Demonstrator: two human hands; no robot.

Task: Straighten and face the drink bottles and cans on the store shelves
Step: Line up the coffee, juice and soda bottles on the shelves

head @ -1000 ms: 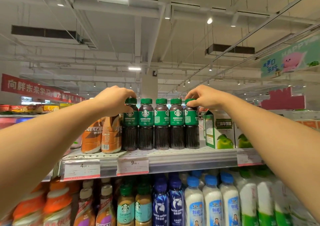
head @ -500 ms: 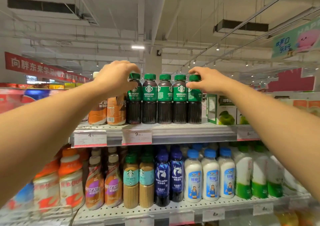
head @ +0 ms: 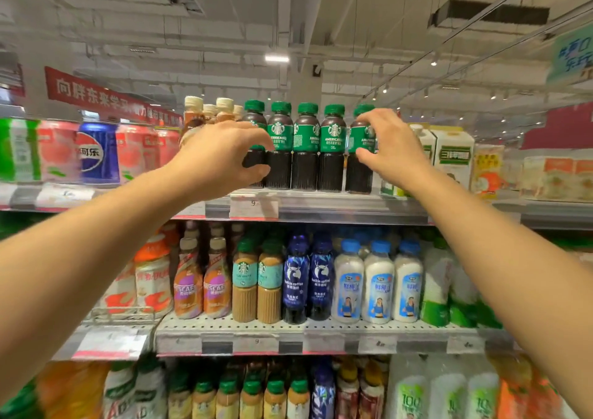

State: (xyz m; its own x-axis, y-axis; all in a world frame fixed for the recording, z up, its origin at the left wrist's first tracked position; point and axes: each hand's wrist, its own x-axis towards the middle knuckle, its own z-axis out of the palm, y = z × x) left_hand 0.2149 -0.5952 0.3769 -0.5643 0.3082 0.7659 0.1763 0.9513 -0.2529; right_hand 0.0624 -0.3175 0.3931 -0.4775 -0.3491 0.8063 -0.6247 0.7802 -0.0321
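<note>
**Squaring up the Americano row from both ends**

My left hand (head: 221, 155) is curled round the body of the leftmost Americano bottle (head: 255, 142), thumb low on the dark part and fingers wrapped over the green label. My right hand (head: 390, 149) is at the rightmost Americano bottle (head: 359, 152), thumb on its lower front and fingers arched above the shoulder; whether those fingers actually close on it I cannot tell. Between my two grips stand the three middle bottles (head: 306, 149), upright and touching side by side on the top shelf (head: 321, 208).

To do this well, I judge I should twist each end bottle about its own axis rather than lift it, until the logo faces out like the second bottle just inside my left grip. Then press both ends gently inward so the row closes up, and draw all five level with the shelf lip. A low hold keeps the bottles from tipping.

The leftmost label is almost wholly covered by my fingers, so its facing is unknown. The bottles behind the front row are hidden. The price tag (head: 253, 205) below my left grip is blurred, as are the cans (head: 96, 152) far outside it and the cartons (head: 452, 158) beyond my right grip
</note>
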